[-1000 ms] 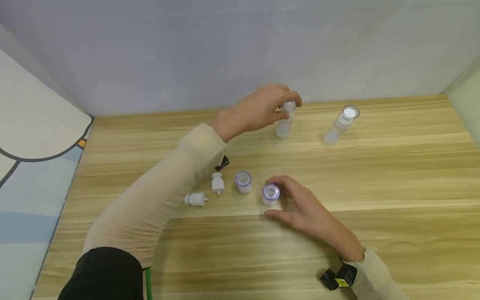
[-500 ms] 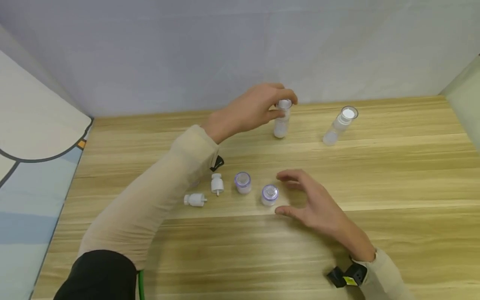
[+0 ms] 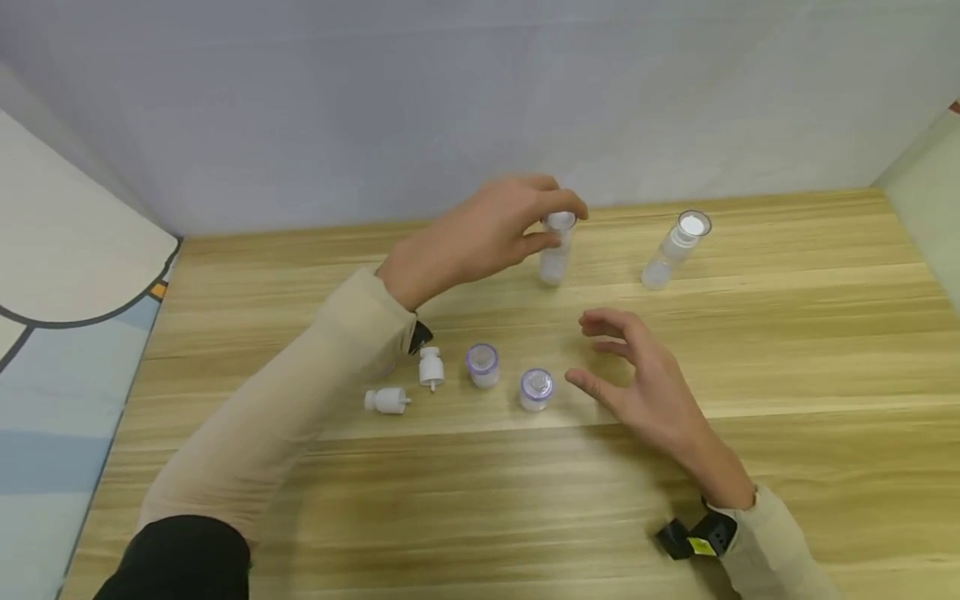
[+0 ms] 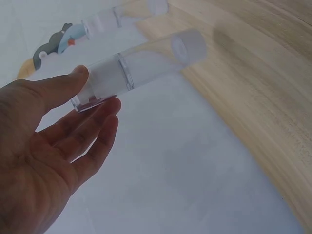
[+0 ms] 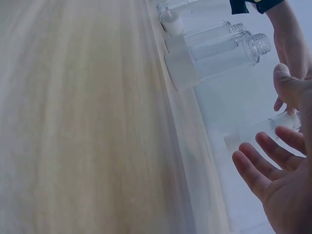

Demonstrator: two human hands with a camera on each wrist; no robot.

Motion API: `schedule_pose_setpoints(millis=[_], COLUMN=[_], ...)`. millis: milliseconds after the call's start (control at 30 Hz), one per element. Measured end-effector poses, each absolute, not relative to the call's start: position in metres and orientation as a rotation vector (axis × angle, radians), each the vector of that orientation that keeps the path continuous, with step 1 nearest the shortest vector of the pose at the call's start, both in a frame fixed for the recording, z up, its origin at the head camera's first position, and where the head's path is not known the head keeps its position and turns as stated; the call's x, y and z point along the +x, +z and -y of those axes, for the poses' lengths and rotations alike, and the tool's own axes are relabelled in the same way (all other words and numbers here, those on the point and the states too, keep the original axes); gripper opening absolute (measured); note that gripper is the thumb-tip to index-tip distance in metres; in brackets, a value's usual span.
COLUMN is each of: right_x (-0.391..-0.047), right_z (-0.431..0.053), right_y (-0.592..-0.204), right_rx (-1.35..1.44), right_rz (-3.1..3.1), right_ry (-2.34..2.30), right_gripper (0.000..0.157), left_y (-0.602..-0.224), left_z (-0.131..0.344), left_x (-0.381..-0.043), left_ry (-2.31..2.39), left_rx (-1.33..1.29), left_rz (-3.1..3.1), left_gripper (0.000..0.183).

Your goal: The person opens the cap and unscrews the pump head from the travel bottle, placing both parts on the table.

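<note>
In the head view my left hand (image 3: 487,233) pinches the top of a slim, clear capped bottle (image 3: 553,265) near the table's back edge. The left wrist view shows the thumb on the near side of that bottle (image 4: 146,66) and fingers on the other side. My right hand (image 3: 645,383) holds nothing, thumb and fingers spread apart, just right of an uncapped clear bottle (image 3: 536,392). Beside this one stands a second uncapped bottle (image 3: 483,367). Threaded necks show on the clear bottles (image 5: 219,58) in the right wrist view.
Two white pump heads (image 3: 431,368) lie left of the uncapped bottles, partly near my left sleeve. Another tall capped bottle (image 3: 675,250) stands at the back right. A pale wall covering (image 3: 480,108) rises behind the wooden table (image 3: 480,508).
My right hand has drawn away from the nearer uncapped bottle, moving right and farther back. My left hand has shifted slightly left with the capped bottle.
</note>
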State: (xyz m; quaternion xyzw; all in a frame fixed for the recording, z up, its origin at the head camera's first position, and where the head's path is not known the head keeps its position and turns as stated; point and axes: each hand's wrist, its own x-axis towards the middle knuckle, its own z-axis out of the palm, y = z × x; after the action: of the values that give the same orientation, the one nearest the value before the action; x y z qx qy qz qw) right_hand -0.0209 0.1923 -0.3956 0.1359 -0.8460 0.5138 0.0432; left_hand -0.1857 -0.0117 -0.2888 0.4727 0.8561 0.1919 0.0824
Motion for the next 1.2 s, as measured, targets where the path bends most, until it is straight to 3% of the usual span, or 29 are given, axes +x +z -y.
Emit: schedule_pose_setpoints(millis=[900, 1200], right_x=[-0.046, -0.047], right_z=[-0.176, -0.173], right_y=[-0.381, -0.381], right_rx=[0.313, 0.289], right_rz=[2.422, 2.414], right_ry=[1.528, 1.482], right_gripper=[0.059, 0.048], left_y=[-0.263, -0.265], left_z=[0.02, 0.016], left_x=[-0.13, -0.121], left_ry=[0.593, 0.661], left_rx=[1.561, 1.604], left_rz=[-2.541, -2.521], left_gripper=[0.035, 0.034])
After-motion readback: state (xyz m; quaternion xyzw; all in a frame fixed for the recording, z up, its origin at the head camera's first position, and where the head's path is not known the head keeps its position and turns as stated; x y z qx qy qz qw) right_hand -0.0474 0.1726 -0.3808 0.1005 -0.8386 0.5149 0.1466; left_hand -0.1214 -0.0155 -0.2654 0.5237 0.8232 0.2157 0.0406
